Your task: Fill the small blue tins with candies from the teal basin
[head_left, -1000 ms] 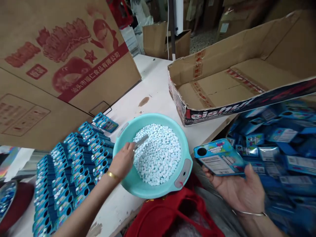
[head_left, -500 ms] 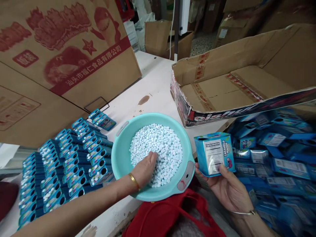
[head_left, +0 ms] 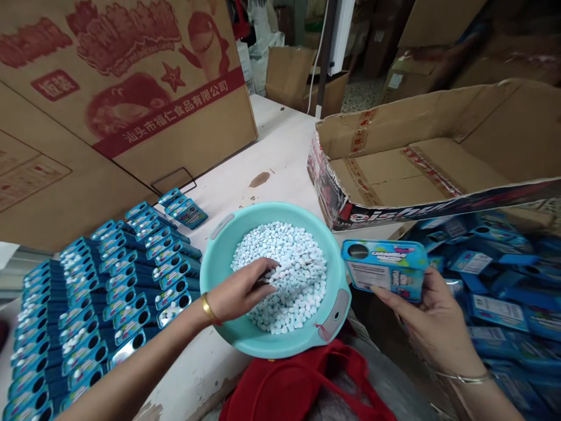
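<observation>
A small blue box (head_left: 385,269) is clamped in the right hand (head_left: 432,324), just right of the teal basin (head_left: 219,263). Over the basin's pale candies (head_left: 298,298), the left hand (head_left: 239,289) is pinched shut, seemingly on a blurred small scoop (head_left: 275,275). Rows of boxes (head_left: 109,286) are laid at the left on the worktop (head_left: 272,152), and an open carton (head_left: 416,164) is set beyond.

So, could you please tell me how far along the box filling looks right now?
Done: rows of filled boxes lie on the table left of the bowl, candies showing in some windows. In hand: the left hand is in the candies; the right hand holds one blue box beside the rim. Left: a heaped bowl and a pile of boxes at right.
</observation>
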Action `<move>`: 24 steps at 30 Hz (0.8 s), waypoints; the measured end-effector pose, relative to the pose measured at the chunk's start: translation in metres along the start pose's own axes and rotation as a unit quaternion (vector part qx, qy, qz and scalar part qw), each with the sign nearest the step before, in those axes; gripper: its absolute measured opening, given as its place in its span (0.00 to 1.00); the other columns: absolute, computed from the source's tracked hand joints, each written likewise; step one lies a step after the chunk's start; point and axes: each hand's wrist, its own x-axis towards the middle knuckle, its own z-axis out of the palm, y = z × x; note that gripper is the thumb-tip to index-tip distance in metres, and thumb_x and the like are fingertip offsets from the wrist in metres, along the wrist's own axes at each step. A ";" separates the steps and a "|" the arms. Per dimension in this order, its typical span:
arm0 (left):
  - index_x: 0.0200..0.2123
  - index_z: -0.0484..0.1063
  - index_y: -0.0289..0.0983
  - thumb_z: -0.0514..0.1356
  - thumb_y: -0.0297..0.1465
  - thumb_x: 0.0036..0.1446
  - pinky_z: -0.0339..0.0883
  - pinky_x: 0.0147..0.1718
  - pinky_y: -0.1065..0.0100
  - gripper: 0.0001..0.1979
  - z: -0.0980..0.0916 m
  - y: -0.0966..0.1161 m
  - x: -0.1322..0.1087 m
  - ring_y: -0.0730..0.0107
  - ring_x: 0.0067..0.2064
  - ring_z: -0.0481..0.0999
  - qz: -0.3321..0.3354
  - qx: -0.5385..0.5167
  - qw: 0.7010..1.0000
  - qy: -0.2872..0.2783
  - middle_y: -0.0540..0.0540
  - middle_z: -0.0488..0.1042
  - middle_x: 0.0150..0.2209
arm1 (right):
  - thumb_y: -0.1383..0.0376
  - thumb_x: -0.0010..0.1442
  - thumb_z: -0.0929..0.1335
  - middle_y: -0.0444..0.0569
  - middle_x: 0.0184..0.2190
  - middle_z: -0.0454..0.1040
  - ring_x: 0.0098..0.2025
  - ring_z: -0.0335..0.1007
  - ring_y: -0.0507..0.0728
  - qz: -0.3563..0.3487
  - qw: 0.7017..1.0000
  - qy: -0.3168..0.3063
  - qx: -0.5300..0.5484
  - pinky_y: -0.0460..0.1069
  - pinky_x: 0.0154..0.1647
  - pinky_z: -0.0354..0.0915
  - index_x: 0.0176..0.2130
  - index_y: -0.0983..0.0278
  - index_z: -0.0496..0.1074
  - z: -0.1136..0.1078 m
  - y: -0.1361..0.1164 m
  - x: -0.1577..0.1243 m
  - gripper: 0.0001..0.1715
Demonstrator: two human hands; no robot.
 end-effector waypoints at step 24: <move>0.49 0.69 0.39 0.53 0.31 0.61 0.64 0.35 0.68 0.14 -0.090 0.084 0.004 0.67 0.37 0.73 0.030 0.227 0.969 -0.093 0.44 0.74 0.41 | 0.64 0.56 0.73 0.46 0.49 0.74 0.49 0.72 0.58 -0.177 0.965 -0.115 -0.157 0.53 0.53 0.69 0.52 0.53 0.69 0.020 0.013 -0.008 0.24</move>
